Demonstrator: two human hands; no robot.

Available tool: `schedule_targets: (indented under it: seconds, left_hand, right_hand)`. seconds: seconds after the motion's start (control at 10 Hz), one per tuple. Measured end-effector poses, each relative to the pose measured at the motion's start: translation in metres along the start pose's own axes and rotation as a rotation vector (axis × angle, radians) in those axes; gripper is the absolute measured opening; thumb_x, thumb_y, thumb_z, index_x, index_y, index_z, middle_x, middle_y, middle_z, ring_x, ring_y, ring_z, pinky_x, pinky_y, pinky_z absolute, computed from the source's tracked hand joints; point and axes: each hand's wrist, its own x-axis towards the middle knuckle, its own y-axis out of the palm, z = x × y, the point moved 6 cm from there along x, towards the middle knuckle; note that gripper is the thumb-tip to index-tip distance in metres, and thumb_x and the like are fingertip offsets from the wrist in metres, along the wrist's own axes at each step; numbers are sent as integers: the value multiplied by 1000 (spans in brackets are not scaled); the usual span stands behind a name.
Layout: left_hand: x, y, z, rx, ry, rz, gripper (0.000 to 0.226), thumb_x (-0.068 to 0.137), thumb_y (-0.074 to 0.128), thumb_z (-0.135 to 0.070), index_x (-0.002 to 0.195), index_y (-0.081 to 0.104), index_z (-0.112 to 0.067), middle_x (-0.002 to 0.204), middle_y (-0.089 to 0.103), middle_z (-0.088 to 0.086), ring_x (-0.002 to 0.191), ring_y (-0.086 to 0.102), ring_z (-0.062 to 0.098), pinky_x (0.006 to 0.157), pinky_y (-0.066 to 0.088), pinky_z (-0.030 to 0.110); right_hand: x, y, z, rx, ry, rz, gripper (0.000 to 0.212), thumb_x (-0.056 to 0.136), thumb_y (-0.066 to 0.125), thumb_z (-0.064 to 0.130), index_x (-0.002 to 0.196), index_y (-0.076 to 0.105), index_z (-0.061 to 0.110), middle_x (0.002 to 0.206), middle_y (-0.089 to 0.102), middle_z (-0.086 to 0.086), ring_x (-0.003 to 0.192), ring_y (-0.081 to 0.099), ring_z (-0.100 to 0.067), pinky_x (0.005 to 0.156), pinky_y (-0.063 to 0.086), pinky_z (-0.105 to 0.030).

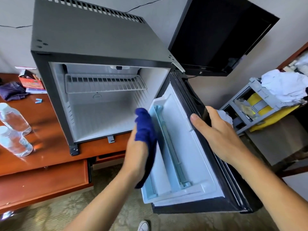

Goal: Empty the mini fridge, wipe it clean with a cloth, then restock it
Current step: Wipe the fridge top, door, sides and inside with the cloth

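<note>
A: Right, status on the hands?

B: Left hand (138, 147) holds the blue cloth (145, 135), fingers curled round it, cloth pressed against the edge of the door shelf (165, 147). Cloth hangs down below the hand. Right hand (216, 130) grips the outer edge of the fridge door (200, 164); thumb lies on the inner liner, the other fingers wrap round the black outer face and are hidden behind it.

A: Fridge itself?

B: Mini fridge (100, 47) sits on the wooden surface (50, 147), just left of and beyond the left-hand fingers. Door swung wide, between the two hands. Cabinet shows only a white wire rack (105, 83) up top. Door shelf rail is pale blue, just right of the cloth.

A: Contents?

B: Two clear water bottles (15, 130) on the surface, well left of the left hand, lying close together.

A: Anything else around?

B: Purple cloth (12, 91) and some red printed packets (31, 80) far left, behind the bottles. Small blue item (38, 101) near them, can't tell what. Black TV (220, 35) on the wall above the right hand. Cleaning cart (260, 105) with white linen, right of the right-hand fingers. White shoe (143, 226) on the carpet, below both hands.
</note>
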Motion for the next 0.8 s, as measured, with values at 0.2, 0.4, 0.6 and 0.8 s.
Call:
schedule_targets:
  seconds: [0.2,0.4,0.6,0.8]
  left_hand:
    - [-62,78,-106,505,139,-131,53,96,43,-42,148,34,-41,137,49,2,109,56,34,95,47,45]
    - [4,55,-102,387,4,-202,54,74,37,-46,115,50,-14,110,65,23,75,59,35,66,50,42]
    - [-62,45,-63,123,-152,-252,35,91,37,-48,114,56,-30,99,64,-4,93,60,18,88,45,34]
    - [-158,40,-17,32,-166,-214,24,111,36,-15,113,56,-30,97,64,-9,87,60,4,72,45,3]
  right_hand:
    - [-1,-1,1,-54,-58,-11,35,93,53,65,114,42,40,109,55,38,102,51,4,85,38,-24]
    - [-2,7,4,-53,-52,-23,43,91,53,70,114,47,34,116,63,16,107,59,-10,84,45,-34]
    - [0,4,8,-97,-23,-38,47,90,55,69,106,46,26,106,64,6,102,60,-21,82,46,-41]
    - [0,5,7,-168,-10,-54,53,89,57,67,104,37,20,100,55,1,96,54,-25,77,43,-40]
